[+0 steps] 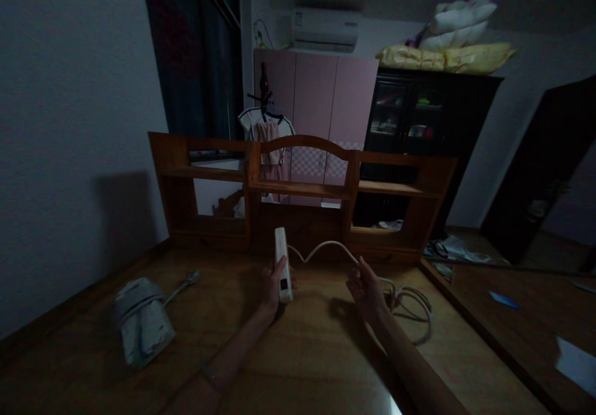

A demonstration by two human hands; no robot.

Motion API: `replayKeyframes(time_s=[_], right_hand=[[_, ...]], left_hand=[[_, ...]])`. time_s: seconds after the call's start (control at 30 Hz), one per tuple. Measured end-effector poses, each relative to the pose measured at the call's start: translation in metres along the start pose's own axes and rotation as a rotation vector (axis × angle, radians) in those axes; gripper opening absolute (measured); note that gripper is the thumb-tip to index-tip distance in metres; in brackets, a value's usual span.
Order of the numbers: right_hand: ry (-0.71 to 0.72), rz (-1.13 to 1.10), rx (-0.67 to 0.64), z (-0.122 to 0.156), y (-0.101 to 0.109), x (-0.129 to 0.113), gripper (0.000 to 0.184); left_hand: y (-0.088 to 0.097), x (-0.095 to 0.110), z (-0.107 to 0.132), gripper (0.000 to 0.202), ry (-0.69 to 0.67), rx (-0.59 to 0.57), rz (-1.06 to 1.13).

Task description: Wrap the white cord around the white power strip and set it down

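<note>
**One white power strip (280,244), by the look of it, and one slack cable (330,243)**

Held near upright above the middle of the wooden desk (302,359). Gripped about its lower half by the left hand (271,287), fingers wrapped round, thumb along the near face. Marked with a small dark square (284,284) just below that thumb, too dim to read as switch or display.

Likely light, stiff and smooth, of hard plastic; best taken by the long edges, clear of the cable's exit.

Out toward three o'clock, soft and springy, dipping and then arching to the right hand (366,291): the cable. Apparently pinched there between thumb and fingertip, the other fingers loosely curled. Beyond, toward four o'clock, gathered in a loose coil (426,312) on the desk; apt to tangle if tugged.

At eight o'clock, well apart, a pale bundle (144,334) wound with cord, its plug (191,277) at the upper right. At twelve, an open wooden shelf (302,188), then a pink wardrobe (314,98). At two, a black cabinet (447,110).
</note>
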State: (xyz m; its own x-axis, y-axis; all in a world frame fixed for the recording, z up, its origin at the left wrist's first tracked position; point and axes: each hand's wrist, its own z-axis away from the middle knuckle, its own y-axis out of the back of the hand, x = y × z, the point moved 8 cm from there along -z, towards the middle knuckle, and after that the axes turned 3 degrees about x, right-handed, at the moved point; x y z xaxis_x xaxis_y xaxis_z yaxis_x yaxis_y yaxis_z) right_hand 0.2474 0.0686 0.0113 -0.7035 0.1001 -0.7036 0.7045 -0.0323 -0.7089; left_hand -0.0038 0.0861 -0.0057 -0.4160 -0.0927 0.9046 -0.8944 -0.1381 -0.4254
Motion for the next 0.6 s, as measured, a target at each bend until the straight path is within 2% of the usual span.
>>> replayKeyframes(time_s=[0.23, 0.6], right_hand=[[0.006, 0.077, -0.039, 0.0, 0.0, 0.008, 0.032], [0.016, 0.121, -0.034, -0.002, 0.002, 0.01, 0.031]], left_hand=[[0.008, -0.006, -0.004, 0.048, 0.121, 0.068, 0.103], [0.009, -0.008, -0.005, 0.048, 0.113, 0.058, 0.095]])
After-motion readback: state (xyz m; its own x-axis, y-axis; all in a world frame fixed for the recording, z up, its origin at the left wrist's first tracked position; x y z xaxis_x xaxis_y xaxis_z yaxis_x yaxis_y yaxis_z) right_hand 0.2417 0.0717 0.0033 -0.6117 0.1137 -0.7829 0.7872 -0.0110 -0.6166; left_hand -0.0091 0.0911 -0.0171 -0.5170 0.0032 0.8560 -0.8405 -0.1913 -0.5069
